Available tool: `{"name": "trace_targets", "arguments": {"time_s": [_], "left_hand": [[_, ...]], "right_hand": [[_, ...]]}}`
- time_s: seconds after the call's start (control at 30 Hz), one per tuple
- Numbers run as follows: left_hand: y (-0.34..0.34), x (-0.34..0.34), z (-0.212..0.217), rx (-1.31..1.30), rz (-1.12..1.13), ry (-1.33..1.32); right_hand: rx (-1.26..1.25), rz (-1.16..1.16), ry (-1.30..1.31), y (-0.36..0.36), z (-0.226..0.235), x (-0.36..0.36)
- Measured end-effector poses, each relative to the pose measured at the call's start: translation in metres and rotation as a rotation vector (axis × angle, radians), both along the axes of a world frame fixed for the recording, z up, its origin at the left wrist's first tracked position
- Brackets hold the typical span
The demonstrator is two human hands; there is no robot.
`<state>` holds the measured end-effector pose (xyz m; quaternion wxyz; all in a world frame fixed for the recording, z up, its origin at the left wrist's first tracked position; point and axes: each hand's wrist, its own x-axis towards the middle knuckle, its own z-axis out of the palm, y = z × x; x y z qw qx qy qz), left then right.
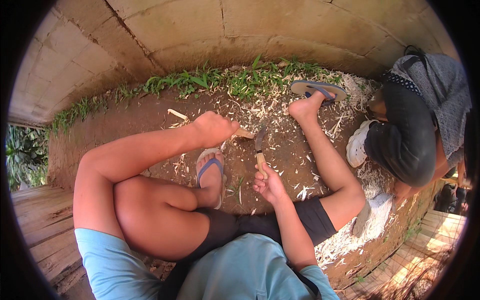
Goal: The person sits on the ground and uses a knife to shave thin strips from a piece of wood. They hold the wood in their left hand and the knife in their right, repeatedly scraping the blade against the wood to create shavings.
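Observation:
My left hand (215, 128) is closed in a fist around a pale wooden stick (244, 133), whose end sticks out to the right. Another pale length of wood (177, 114) shows on the far left side of that fist; whether it is the same stick, I cannot tell. My right hand (270, 185) grips the light wooden handle of a knife (259, 150). Its dark, slightly curved blade points away from me, just right of the stick's end. Between blade and stick, I cannot tell if they touch.
Wood shavings (300, 192) litter the brown dirt around my sandalled feet. Grass (200, 80) grows along a block wall (185, 30). Another person (407, 130) in dark trousers sits close on the right. A pale stone-like block (372, 215) lies by my right knee, and wooden planks (42, 220) are at left.

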<state>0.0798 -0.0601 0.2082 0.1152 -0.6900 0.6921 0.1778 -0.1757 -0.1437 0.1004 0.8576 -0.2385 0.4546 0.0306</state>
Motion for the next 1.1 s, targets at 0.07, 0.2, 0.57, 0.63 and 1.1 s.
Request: {"name": "trace_targets", "arguments": {"time_s": [0.07, 0.2, 0.57, 0.63, 1.1], "left_hand": [[0.004, 0.002, -0.011, -0.035, -0.014, 0.018], [0.009, 0.000, -0.024, -0.043, -0.049, 0.054], [0.004, -0.010, -0.034, -0.131, -0.264, -0.069], [0.013, -0.004, -0.028, -0.124, -0.230, -0.050], [-0.003, -0.004, -0.042, -0.107, -0.205, -0.018]], "right_hand": [[-0.151, -0.026, -0.013, -0.001, 0.023, -0.001], [-0.650, -0.141, -0.199, -0.016, 0.125, -0.004], [-1.199, 1.113, 0.470, 0.011, 0.006, 0.006], [-1.221, 1.102, 0.430, 0.016, 0.020, 0.016], [-1.593, -0.448, -0.375, 0.006, 0.102, 0.017]]}}
